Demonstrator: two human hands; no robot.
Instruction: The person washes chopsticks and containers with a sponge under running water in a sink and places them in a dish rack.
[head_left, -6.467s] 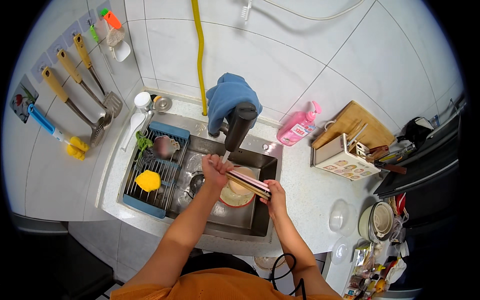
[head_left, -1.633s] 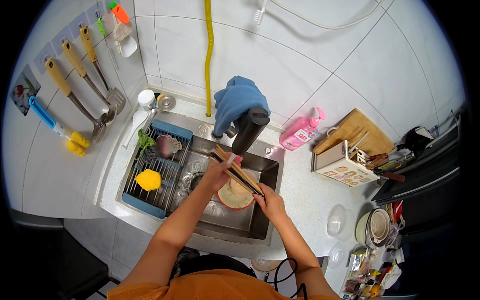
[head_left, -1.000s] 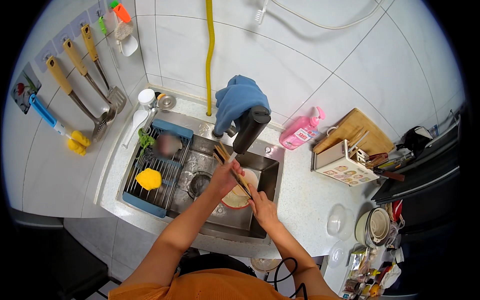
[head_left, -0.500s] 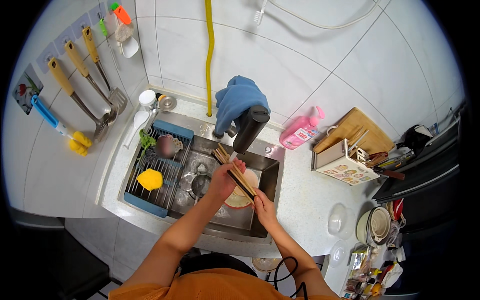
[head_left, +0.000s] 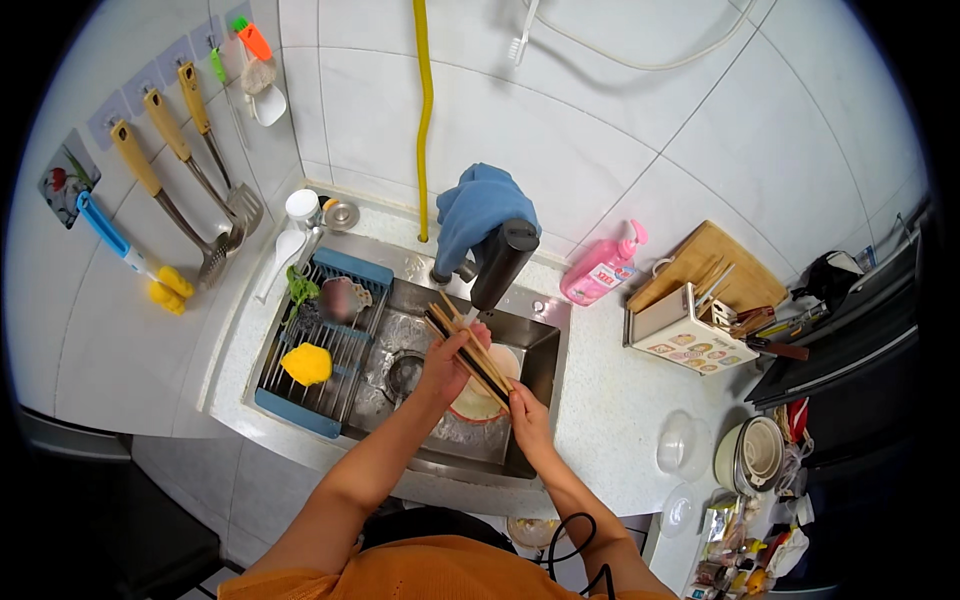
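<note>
Over the steel sink (head_left: pixel 545 365), I hold a bundle of chopsticks (head_left: pixel 486 373), some light wood and some black, slanting from upper left to lower right. My left hand (head_left: pixel 446 365) is closed around its upper part, just below the black faucet (head_left: pixel 504 265). A pale streak under the spout looks like running water. Toward the lower end, the fingers of my right hand (head_left: pixel 530 415) grip the same bundle. Beneath the chopsticks, a light bowl (head_left: pixel 478 407) with a reddish rim sits in the sink, partly hidden by my hands.
A blue-ended drying rack (head_left: pixel 297 413) with a yellow cloth or sponge (head_left: pixel 307 364) spans the sink's left side. A blue cloth (head_left: pixel 482 205) drapes the faucet. To the right stand a pink soap bottle (head_left: pixel 600 270), a utensil holder (head_left: pixel 680 335) and a cutting board (head_left: pixel 735 270).
The whole view has shifted slightly. Both hands keep their grip on the chopsticks, with the left fingers placed a little differently along the bundle.
</note>
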